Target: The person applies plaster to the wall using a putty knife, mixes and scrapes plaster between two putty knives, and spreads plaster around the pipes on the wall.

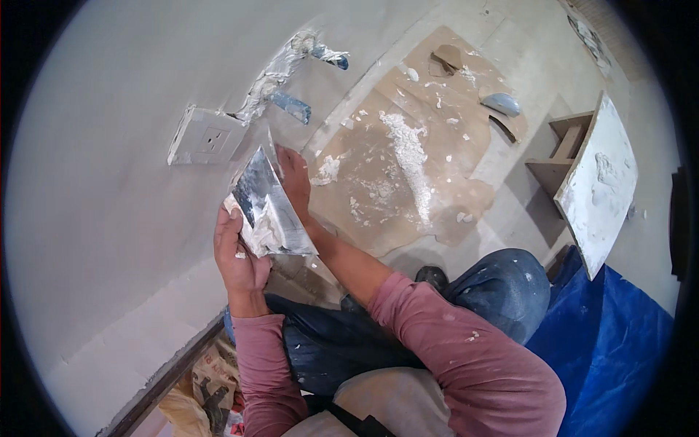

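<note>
My left hand (237, 258) grips a wide metal putty blade (271, 211) smeared with white filler, held close to a grey wall (109, 146). My right hand (293, 178) reaches behind that blade and holds a second, narrower blade (273, 149) whose edge points up toward the wall. Just above them a white socket plate (204, 137) sits in the wall. A rough patch of white filler (280, 69) runs up from it, with two blue conduit ends (293, 106) sticking out.
Brown cardboard (408, 160) spattered with white filler covers the floor. A white-coated board (601, 182) leans on a small wooden stool (564, 153). Blue sheeting (611, 342) lies at the right. A crumpled paper sack (207, 386) rests by the wall's foot.
</note>
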Motion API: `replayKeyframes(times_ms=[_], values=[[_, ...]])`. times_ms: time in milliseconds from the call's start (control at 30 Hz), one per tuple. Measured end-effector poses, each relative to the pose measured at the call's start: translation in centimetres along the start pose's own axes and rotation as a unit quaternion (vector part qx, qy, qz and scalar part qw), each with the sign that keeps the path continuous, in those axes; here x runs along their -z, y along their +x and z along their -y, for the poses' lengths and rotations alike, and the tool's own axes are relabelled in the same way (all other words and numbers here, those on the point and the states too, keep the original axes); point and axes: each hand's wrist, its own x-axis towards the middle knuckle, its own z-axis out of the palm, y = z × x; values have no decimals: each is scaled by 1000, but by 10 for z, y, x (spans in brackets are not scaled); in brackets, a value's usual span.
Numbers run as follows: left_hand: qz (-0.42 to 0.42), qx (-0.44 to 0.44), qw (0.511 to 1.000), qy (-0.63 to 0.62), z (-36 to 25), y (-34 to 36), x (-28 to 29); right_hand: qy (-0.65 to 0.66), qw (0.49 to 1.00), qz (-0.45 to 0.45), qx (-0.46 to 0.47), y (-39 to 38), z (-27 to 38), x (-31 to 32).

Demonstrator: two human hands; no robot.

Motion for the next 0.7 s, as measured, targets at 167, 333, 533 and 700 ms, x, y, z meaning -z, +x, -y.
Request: replayKeyframes(times_ms=[167,333,533,700], values=[[7,-5,1000,8,-2,1,-1,108,951,-70,-282,6,-52,5],[-9,-15,1000,7,-3,-1,12,14,940,-65,-336,43,-100,-1],[-7,-4,999,-31,-5,-2,1,86,890,-49,-444,85,-85,-11],[-31,-8,999,-26,-2,-5,-3,144,952,-93,-253,49,-19,-24]])
